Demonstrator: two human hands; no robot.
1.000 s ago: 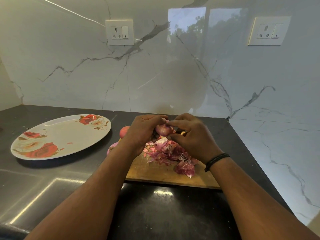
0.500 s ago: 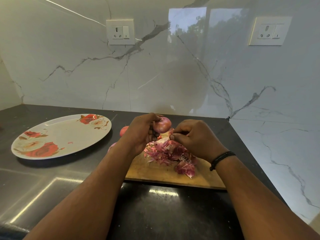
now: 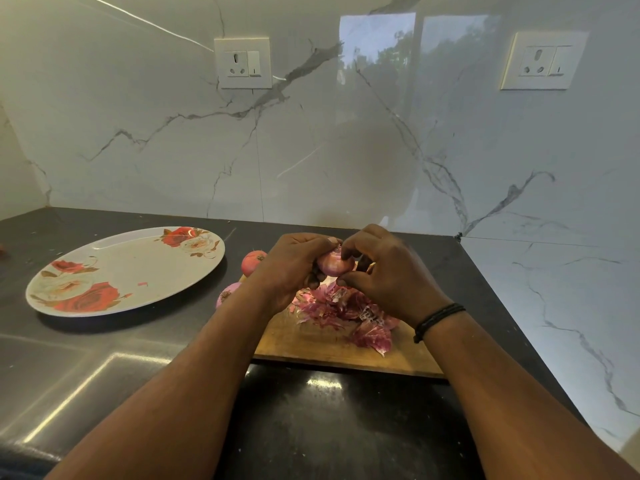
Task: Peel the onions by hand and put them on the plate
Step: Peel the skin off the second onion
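My left hand [image 3: 289, 268] grips a small pink onion [image 3: 334, 265] above the wooden cutting board [image 3: 311, 344]. My right hand [image 3: 388, 275] pinches the onion's top with curled fingertips. A heap of purple onion skins [image 3: 346, 310] lies on the board below. Two more onions sit left of the board: one [image 3: 252, 261] further back, one [image 3: 228, 294] partly hidden by my left forearm. The floral plate [image 3: 131, 271] lies to the left with only a scrap of skin on it.
Everything rests on a dark countertop [image 3: 329, 427] that meets a white marble wall behind and to the right. Two wall sockets [image 3: 242, 63] [image 3: 543, 60] sit high on the backsplash. A steel surface [image 3: 69, 375] lies at the near left.
My right hand, which was down at the skin heap half a second ago, has risen back onto the onion. My left hand keeps hold of the onion, slightly lower.
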